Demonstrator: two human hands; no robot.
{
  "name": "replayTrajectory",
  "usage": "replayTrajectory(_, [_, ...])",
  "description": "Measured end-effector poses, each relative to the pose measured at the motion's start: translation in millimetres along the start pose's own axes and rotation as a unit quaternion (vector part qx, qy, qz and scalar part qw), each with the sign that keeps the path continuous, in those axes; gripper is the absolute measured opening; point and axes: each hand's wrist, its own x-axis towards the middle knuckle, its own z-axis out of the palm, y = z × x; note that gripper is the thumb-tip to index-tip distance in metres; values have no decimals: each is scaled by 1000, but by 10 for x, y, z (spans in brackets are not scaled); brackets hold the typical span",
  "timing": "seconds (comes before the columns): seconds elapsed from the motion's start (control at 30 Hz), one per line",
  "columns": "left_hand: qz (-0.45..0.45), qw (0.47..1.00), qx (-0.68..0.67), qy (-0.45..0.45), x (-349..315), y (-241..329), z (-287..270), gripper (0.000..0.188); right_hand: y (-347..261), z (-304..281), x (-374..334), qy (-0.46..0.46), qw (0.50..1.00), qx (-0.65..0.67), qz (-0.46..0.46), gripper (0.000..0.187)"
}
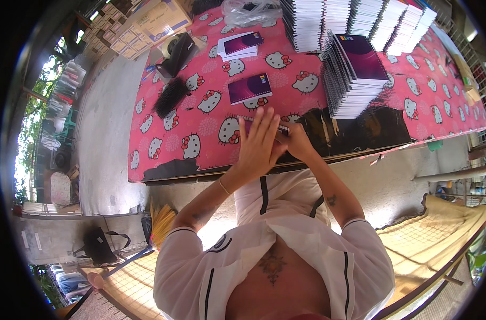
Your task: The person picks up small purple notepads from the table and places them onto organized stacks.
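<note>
Near the table's front edge, a small notebook with a purple cover lies under my hands, mostly hidden by them. My left hand is flat on it, fingers stretched out and pointing away from me. The fingers of my right hand are closed round its right end, where part of a wire spiral shows. Just beyond my hands is a loose purple cover with punched holes. A stack of spiral-bound notebooks with purple covers stands to the right.
The table has a pink cat-print cover, torn to black in front. Black binding coils and a tape dispenser lie left. Farther back are more covers and sheets, a clear plastic bag and tall notebook stacks.
</note>
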Motion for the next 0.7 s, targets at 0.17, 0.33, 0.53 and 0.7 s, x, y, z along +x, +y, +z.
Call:
replayTrajectory(0.17, [29, 996, -77, 45, 264, -230, -89, 20, -291, -316, -71, -32, 996, -70, -40, 31])
replayTrajectory(0.33, [26, 994, -95, 52, 305, -250, -67, 14, -233, -624, -77, -37, 998, 26, -44, 16])
replayTrajectory(0.53, [23, 992, -118, 37, 347, -250, -69, 15, -320, -727, 81, -73, 986, -56, -137, 9])
replayTrajectory(0.7, [38, 994, -101, 6, 366, -278, -148, 16, -303, -686, 143, -73, 979, -62, -177, 9])
